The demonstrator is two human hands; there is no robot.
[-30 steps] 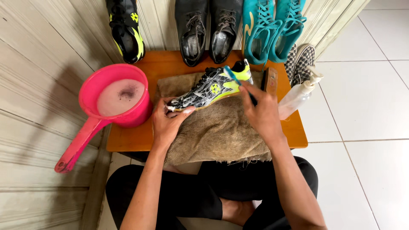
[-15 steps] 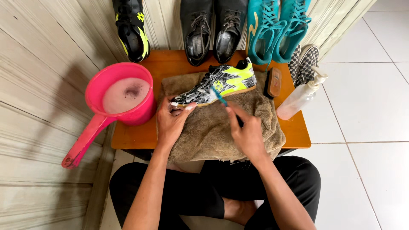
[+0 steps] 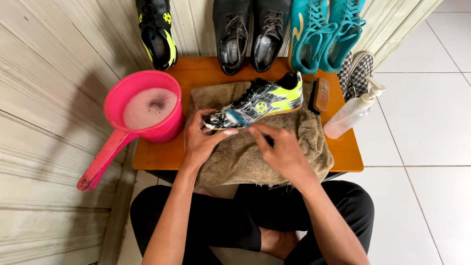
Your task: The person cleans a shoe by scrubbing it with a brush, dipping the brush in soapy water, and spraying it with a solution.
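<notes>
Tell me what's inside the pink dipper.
The pink plastic dipper with the long handle holds cloudy, foamy water with a dark patch near the middle. The murky water hides the bottom, so anything sunk below cannot be seen.

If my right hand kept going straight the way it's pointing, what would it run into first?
Probably the toe of the black-and-yellow sneaker: the right hand points up-left, its blue brush already there, with the left hand just beside.

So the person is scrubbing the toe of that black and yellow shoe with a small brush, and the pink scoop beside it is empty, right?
Not quite. In the head view the pink scoop holds cloudy, soapy water. The rest stands: the right hand works a small brush at the toe of the shoe, steadied by the left hand.
</notes>
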